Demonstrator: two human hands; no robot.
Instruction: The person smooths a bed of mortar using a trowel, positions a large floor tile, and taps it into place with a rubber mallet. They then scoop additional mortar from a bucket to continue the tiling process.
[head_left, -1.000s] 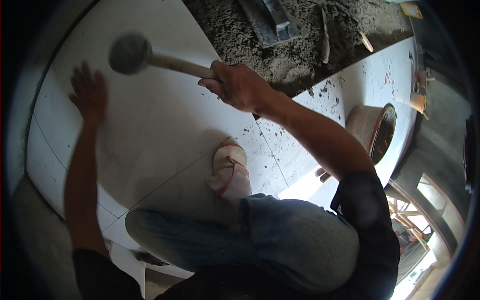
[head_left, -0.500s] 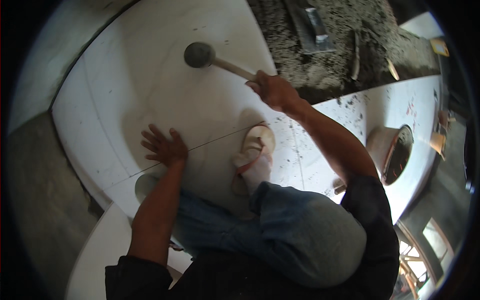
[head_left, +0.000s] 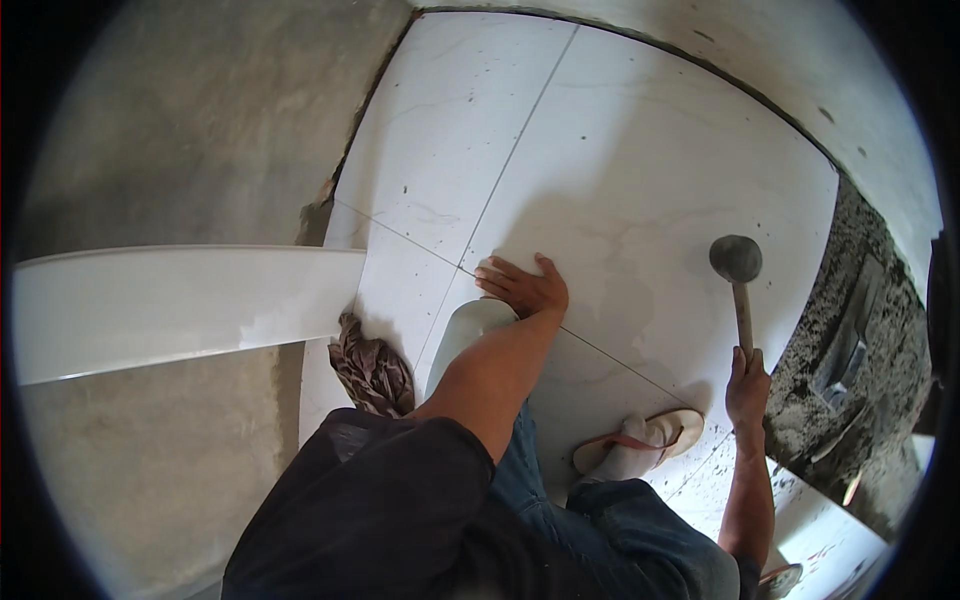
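My left hand [head_left: 527, 290] lies flat on a large white floor tile [head_left: 640, 230], fingers stretched out near a corner where joints cross. To the right, my right hand [head_left: 747, 392] grips the wooden handle of a rubber mallet [head_left: 736, 258]. Its dark round head is over the same tile near the right edge; whether it touches is hard to tell. Under my left forearm shows a pale rounded thing [head_left: 478, 325], partly hidden, whose kind I cannot make out.
A crumpled brown rag [head_left: 370, 370] lies beside a long white panel [head_left: 190, 305] at the left. Rough grey mortar [head_left: 870, 400] borders the tiles at the right, with a metal trowel [head_left: 850, 350] on it. My sandalled foot [head_left: 645, 440] rests between my hands.
The view has swung left, bringing the rag and the long white panel into sight. My left hand stays flat on the tiles, and my right hand still holds the mallet.
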